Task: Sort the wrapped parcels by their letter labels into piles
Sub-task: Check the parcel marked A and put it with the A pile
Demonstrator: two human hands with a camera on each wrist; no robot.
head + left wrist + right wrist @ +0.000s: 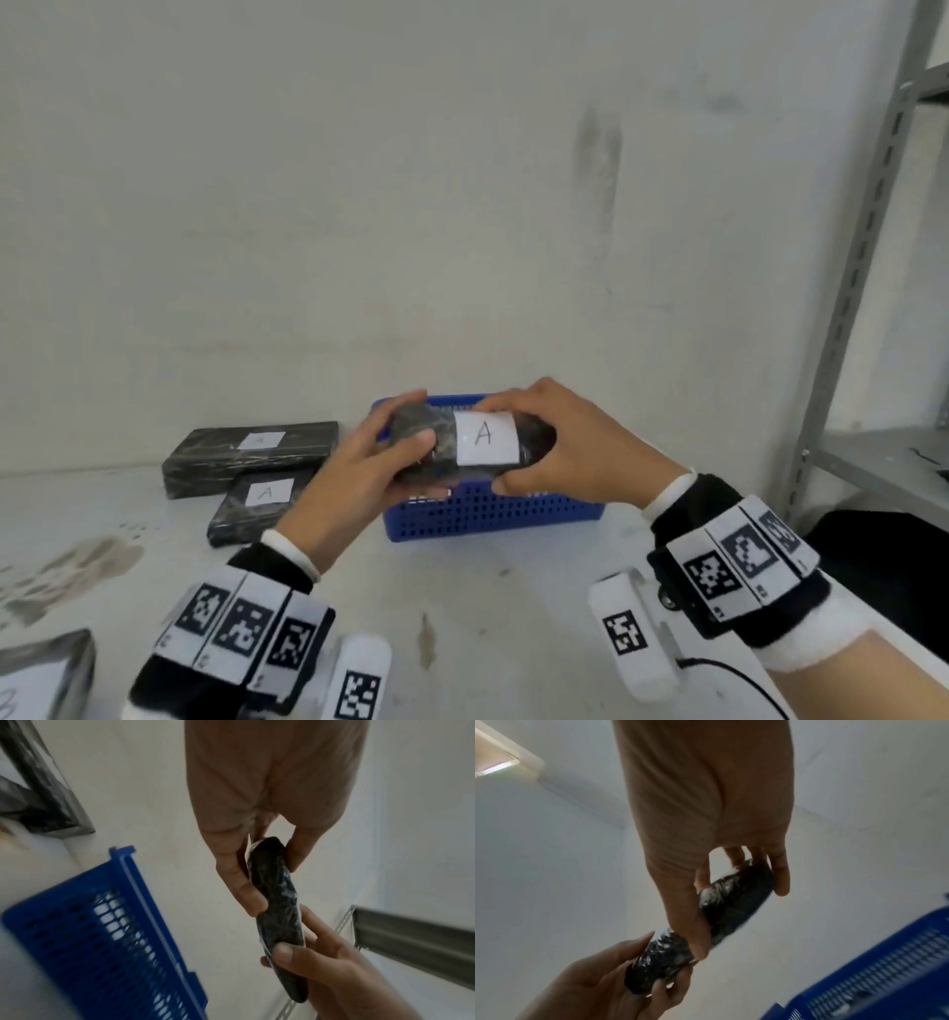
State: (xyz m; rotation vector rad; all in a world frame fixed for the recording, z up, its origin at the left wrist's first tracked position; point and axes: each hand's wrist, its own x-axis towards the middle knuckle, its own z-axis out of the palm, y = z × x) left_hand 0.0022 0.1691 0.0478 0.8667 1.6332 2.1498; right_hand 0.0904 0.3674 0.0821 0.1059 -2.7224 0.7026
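Observation:
Both hands hold one black wrapped parcel with a white label reading A, above the blue basket. My left hand grips its left end, thumb on top. My right hand grips its right end, thumb underneath. The left wrist view shows the parcel edge-on between thumb and fingers; the right wrist view shows the parcel the same way. Two black parcels labelled A lie left of the basket: a long one at the back and a smaller one in front.
Another wrapped parcel with a white label lies at the bottom left corner of the white table. A grey metal shelf rack stands at the right. A wall rises directly behind the basket.

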